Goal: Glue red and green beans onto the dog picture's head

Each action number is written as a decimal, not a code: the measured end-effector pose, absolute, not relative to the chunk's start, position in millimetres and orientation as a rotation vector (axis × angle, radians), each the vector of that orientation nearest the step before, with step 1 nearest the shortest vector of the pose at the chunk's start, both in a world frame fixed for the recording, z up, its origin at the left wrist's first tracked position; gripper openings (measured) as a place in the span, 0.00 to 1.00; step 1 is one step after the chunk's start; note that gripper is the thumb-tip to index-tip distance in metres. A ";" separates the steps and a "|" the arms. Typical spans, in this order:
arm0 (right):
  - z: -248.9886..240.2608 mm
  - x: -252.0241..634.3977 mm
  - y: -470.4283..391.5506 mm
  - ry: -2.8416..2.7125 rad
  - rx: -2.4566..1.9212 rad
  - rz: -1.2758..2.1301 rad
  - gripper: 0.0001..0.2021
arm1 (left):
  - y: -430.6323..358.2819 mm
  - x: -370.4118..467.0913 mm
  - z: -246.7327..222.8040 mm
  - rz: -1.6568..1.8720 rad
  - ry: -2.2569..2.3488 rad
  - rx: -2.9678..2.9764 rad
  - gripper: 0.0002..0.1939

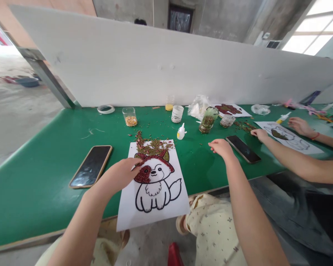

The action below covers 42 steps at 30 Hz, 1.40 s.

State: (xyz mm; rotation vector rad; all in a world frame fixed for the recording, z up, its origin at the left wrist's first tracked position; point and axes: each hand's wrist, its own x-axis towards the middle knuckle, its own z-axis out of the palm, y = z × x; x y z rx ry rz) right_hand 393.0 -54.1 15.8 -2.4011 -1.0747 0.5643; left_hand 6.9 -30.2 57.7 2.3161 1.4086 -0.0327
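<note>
A white sheet (127, 210) with a cartoon dog outline lies at the table's front edge, partly overhanging it. Red beans (144, 174) cover one eye patch and the band over the head; green beans fill the ears. Loose green and red beans (155, 146) are heaped along the sheet's top. My left hand (123, 173) rests at the sheet's left side, fingertips by the dog's head, fingers bent together; what they hold, if anything, is hidden. Right of the sheet, my right hand (222, 147) hovers in a pinch, its content too small to make out. A white glue bottle (181, 132) stands beyond the sheet.
Phones lie left (91, 166) and right (243, 149). Behind stand a cup of corn kernels (130, 117), a white cup (177, 114) and a green bean jar (208, 120). At the right, another person's hands (301, 126) work beside a second drawing (308, 146). A white partition (166, 70) backs the table.
</note>
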 end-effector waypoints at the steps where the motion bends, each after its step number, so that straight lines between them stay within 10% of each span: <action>1: 15.9 390.9 -53.5 -1.092 -2.393 0.557 0.07 | -29.1 6.1 56.8 0.008 1.428 2.337 0.24; 20: 6.7 374.3 -18.4 -1.079 -2.356 0.367 0.09 | 9.3 -27.7 20.2 0.432 1.648 2.443 0.20; 30: 14.9 310.4 -12.6 -1.530 -2.291 0.974 0.11 | 13.3 -35.9 13.4 0.427 1.726 2.391 0.21; 42: 15.6 287.7 -4.2 -1.638 -2.348 0.334 0.04 | 17.0 -32.6 7.1 0.429 1.703 2.408 0.20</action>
